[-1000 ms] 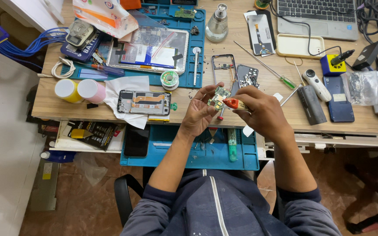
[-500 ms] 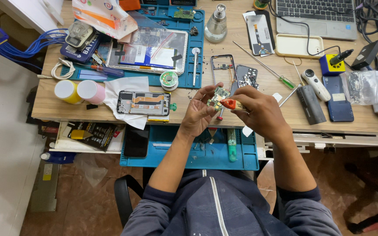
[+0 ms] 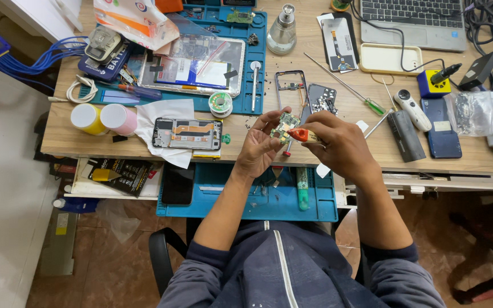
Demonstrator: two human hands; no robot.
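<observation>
**Small board held up, orange-tipped tool at its edge**

The left hand (image 3: 261,149) holds a small green circuit board (image 3: 283,126) above the front edge of the desk (image 3: 64,137), fingers closed on the board's lower-left side so that its face is tilted toward the person. The right hand (image 3: 338,145) is clamped around an orange-tipped tool (image 3: 299,135), thumb and forefinger pinching it near the tip — and that tip touches or nearly touches the board's right edge; which of the two is too small to tell.

By the look of it, the step in hand is close work on the board itself, a point being picked at or treated. The next move would call for a steady left hand and a light, exact touch from the tool, since the board is small and gripped only by one side.

Just beyond the hands, toward the middle of the desk, lie an empty phone frame (image 3: 290,90) and an opened phone (image 3: 188,134) on a white cloth — both well clear of the grip.
</observation>
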